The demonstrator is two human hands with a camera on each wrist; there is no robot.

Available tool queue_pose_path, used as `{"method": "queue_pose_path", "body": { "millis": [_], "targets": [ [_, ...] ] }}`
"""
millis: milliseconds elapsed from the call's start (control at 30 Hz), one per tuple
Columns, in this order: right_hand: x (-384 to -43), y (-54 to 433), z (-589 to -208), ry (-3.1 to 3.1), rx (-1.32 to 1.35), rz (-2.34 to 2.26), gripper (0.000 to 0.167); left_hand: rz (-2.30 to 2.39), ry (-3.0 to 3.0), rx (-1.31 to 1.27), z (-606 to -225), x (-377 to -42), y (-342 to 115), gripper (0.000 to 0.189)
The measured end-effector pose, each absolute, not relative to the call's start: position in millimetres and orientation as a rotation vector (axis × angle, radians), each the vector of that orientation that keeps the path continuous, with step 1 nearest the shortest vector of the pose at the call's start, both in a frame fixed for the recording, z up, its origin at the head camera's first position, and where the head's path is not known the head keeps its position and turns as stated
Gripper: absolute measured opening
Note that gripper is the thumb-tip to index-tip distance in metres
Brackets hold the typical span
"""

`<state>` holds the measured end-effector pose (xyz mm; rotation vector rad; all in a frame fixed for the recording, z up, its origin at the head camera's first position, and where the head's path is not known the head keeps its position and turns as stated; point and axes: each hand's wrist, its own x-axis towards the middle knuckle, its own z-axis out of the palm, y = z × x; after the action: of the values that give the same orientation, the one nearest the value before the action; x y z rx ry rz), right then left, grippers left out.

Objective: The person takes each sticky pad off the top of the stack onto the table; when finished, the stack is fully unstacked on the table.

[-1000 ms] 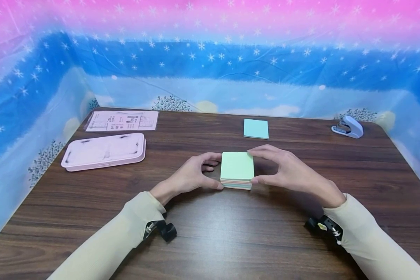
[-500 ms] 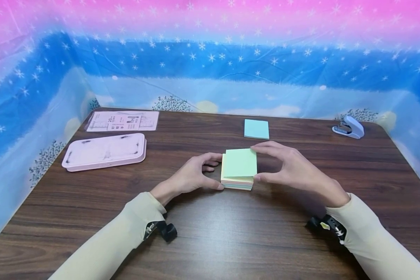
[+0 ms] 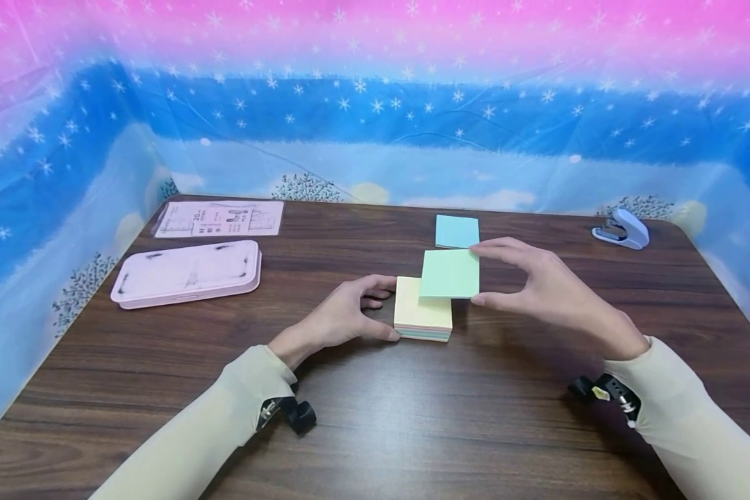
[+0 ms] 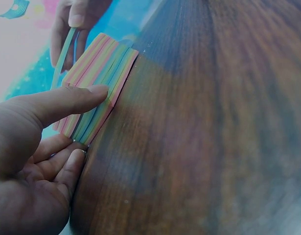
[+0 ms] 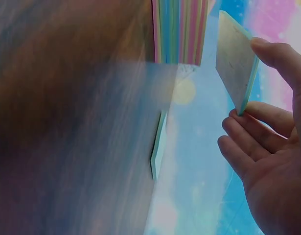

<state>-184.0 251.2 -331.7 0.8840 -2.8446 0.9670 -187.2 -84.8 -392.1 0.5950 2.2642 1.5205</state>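
Green pad [image 3: 450,274] was pinched by right grip [image 3: 545,288] above stack [image 3: 416,316] held by left grip [image 3: 342,310]; level carrying was judged best.

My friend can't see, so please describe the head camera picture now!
A person's right hand holds a green paper pad partly over a yellow-topped paper stack, which the left hand grips. A pink case, white stapler and blue-green pad sit on the wooden table.

The right grip [image 5: 280,164] pinches a green pad [image 5: 236,61].
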Motion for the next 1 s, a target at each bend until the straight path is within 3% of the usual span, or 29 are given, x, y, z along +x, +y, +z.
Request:
{"method": "queue_pose_path", "body": {
  "millis": [667,1000],
  "targets": [
    [-210,295,-321,-2.902,0.654,0.869,0.070,1.533,2.253,0.604,-394,-188,-85,0.084],
    [-230,321,-325,-3.000,0.531,0.806,0.078,1.535,2.256,0.608,-393,-187,-85,0.084]
  ]
}}
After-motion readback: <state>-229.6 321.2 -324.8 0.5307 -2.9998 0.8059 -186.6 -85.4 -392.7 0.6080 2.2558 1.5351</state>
